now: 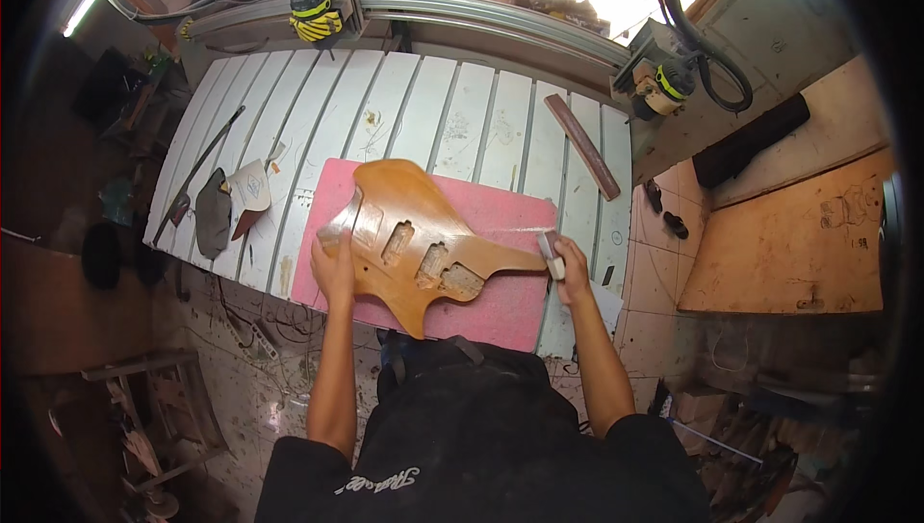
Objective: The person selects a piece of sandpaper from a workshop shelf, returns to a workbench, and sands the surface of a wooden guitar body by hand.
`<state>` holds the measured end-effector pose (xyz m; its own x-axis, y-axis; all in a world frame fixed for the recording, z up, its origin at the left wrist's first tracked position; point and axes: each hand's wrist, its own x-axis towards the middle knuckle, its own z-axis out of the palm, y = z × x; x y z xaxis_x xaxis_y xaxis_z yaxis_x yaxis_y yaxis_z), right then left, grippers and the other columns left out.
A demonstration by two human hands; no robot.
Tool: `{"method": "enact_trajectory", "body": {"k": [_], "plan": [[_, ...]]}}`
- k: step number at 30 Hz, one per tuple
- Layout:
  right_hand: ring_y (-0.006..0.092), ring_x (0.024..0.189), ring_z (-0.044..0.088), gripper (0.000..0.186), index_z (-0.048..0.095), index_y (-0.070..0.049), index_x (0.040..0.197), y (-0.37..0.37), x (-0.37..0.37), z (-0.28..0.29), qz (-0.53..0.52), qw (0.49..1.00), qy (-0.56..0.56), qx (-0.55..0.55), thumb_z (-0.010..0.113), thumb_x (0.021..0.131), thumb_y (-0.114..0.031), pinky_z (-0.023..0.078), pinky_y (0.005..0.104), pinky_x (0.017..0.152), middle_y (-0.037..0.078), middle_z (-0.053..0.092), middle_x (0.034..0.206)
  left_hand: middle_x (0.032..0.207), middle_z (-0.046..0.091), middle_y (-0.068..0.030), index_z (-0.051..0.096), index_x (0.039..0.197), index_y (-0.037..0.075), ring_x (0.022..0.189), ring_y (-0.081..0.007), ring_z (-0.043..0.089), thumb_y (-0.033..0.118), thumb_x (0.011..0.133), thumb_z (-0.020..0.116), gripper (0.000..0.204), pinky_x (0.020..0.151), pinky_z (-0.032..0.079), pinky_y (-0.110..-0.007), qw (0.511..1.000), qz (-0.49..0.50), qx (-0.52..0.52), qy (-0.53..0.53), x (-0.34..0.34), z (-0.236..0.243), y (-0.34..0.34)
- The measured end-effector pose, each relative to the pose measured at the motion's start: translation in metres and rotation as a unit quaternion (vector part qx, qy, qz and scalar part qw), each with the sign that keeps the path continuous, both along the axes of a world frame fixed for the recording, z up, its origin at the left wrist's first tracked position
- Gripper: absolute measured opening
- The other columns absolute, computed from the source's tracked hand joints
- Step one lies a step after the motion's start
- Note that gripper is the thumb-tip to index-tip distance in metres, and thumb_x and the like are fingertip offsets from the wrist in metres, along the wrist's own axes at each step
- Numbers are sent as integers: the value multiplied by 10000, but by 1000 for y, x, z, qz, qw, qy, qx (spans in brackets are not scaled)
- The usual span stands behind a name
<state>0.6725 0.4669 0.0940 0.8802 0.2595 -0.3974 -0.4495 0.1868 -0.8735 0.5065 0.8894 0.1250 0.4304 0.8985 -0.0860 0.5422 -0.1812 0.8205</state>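
Observation:
An amber-brown wooden guitar body (414, 205) with cut-out cavities lies on a pink mat (520, 316), its tapering neck end pointing right. My left hand (333, 271) grips the body's left edge; its fingertips are partly hidden there. At the neck's tip, my right hand (572, 271) is closed round a small pale sanding block (552, 255). The block touches or almost touches the neck end; I cannot tell which.
The mat rests on a slatted white table (462, 114). Sandpaper (252, 186), a dark oval pad (213, 215) and a thin dark rod (207, 162) lie left. A reddish-brown bar (581, 146) lies at far right. A metal rail (481, 15) carrying machine heads spans the back.

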Motion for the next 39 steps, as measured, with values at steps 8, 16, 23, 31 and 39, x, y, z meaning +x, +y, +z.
{"method": "enact_trajectory", "body": {"k": [8,16,23,31,39], "plan": [[163,1030,686,365,626,16,1326,15,-123,34,81,988,128,5,614,1026,-192,543,304,910,97,710,1188,1402,623,-241,604,1452,78,1326,-411,570,735,844,680,898,1115,438,-533,983,-117,76,117,100,19,39],[412,1194,618,315,739,-83,1198,68,-138,33,239,787,-416,-389,753,893,-157,488,491,1026,189,654,1314,1229,648,-204,595,1423,84,1195,-380,592,657,801,731,857,1050,415,-505,936,-154,252,189,114,8,-1],[401,1313,579,317,745,-100,1201,164,-76,75,259,704,-500,-433,685,893,-55,426,569,1099,173,613,1443,1155,650,-199,597,1412,78,1100,-381,614,636,782,734,853,960,432,-513,932,-143,289,168,116,-3,-1],[443,1343,566,284,746,-101,1198,171,-102,67,251,705,-511,-423,650,935,-54,393,602,1142,217,620,1429,1129,648,-201,614,1366,57,1058,-378,614,614,804,722,799,937,428,-516,931,-136,301,155,116,-2,-2],[424,1414,524,263,730,-74,1146,165,-102,48,227,721,-500,-424,688,892,-22,381,659,1147,206,601,1467,1077,650,-194,596,1355,46,1048,-355,613,610,819,701,785,971,398,-487,925,-147,318,149,115,-7,-1]]}}
